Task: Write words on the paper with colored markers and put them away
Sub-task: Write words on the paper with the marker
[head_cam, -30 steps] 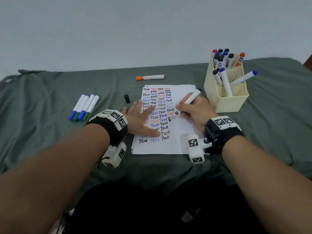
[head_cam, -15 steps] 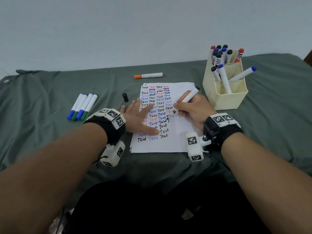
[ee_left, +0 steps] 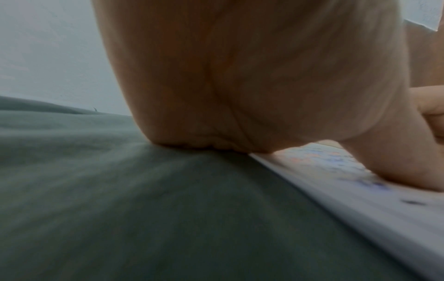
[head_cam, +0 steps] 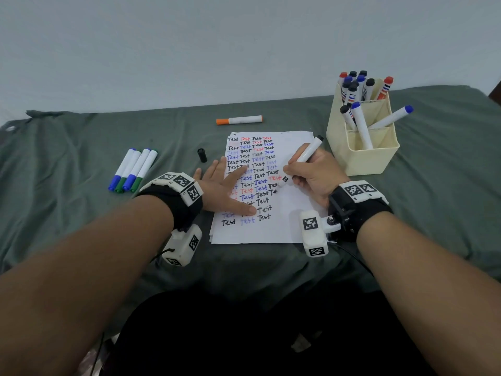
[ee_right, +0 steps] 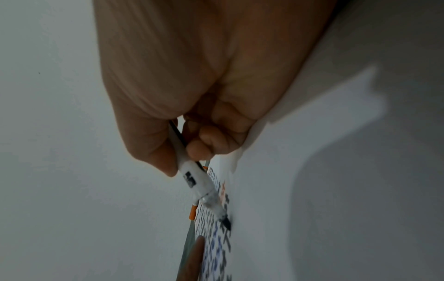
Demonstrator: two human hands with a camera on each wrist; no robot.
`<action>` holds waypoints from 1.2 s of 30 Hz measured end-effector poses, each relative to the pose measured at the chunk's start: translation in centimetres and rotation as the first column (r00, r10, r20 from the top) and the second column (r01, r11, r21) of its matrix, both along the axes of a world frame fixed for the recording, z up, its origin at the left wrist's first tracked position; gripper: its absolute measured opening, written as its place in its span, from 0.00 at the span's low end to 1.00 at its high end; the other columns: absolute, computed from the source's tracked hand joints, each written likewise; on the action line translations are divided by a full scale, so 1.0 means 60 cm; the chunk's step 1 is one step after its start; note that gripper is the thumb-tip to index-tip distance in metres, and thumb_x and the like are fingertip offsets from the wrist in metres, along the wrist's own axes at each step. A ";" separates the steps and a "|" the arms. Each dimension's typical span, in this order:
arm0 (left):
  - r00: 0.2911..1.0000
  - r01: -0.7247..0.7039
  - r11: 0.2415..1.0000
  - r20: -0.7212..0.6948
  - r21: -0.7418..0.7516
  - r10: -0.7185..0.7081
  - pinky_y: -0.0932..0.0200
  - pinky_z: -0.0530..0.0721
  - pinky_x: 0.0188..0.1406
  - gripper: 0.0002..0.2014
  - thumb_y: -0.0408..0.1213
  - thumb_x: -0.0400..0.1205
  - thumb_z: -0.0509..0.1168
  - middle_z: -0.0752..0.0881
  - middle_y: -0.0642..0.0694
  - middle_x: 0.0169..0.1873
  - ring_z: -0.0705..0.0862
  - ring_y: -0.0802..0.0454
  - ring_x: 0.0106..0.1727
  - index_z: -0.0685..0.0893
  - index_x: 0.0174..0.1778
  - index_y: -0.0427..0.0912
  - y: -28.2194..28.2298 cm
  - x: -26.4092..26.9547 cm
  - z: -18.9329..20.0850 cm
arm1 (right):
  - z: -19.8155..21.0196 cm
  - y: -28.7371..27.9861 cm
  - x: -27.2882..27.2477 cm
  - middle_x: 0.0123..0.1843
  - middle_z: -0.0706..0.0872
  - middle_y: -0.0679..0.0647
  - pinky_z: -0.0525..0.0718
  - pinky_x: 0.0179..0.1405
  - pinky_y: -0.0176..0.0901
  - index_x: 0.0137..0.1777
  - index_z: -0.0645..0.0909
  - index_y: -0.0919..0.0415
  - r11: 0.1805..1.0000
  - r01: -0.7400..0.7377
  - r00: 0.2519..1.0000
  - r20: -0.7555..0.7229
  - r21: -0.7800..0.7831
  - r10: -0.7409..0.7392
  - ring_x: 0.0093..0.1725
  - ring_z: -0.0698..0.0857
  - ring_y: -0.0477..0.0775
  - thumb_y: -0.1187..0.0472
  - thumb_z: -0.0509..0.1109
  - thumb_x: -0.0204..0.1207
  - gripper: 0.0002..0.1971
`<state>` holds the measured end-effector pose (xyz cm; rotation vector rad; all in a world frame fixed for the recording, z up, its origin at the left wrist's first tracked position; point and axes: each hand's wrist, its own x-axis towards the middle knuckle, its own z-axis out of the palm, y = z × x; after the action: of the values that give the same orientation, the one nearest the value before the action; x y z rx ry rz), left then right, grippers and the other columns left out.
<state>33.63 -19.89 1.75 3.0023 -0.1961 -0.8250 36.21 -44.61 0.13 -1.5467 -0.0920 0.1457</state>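
Observation:
A white paper (head_cam: 292, 229) lies on the green cloth, filled with rows of "Test" in black, red and blue. My right hand (head_cam: 314, 172) grips an uncapped black marker (head_cam: 303, 158), its tip touching the paper beside a half-written black word. In the right wrist view the black marker (ee_right: 201, 182) is pinched between thumb and curled fingers, tip on the paper (ee_right: 276, 199). My left hand (head_cam: 225, 188) lies flat with spread fingers on the paper's left side. The left wrist view shows my left hand (ee_left: 240, 85) resting on cloth and the paper (ee_left: 360, 199) edge.
A cream holder (head_cam: 363, 156) with several markers stands right of the paper. An orange-capped marker (head_cam: 240, 120) lies behind the paper. A black cap (head_cam: 202, 155) lies left of it. Several blue and green markers (head_cam: 132, 169) lie at far left on the green cloth (head_cam: 67, 213).
The marker tip has moved slightly down and right along the row, adding black strokes. My left hand stays flat on the paper.

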 end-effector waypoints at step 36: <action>1.000 0.005 1.000 -0.012 0.001 -0.005 0.35 0.32 0.81 0.67 0.93 0.45 0.49 0.24 0.48 0.83 0.27 0.47 0.84 0.28 0.79 0.72 0.000 0.000 0.002 | 0.001 -0.004 -0.001 0.25 0.80 0.53 0.74 0.22 0.35 0.33 0.78 0.56 0.993 0.098 0.995 -0.008 0.060 -0.098 0.21 0.74 0.48 0.77 0.74 0.71 0.16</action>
<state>33.62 -19.89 1.86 2.9979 -0.2024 -0.8441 36.16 -44.88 0.18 -1.4870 -0.0162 0.0690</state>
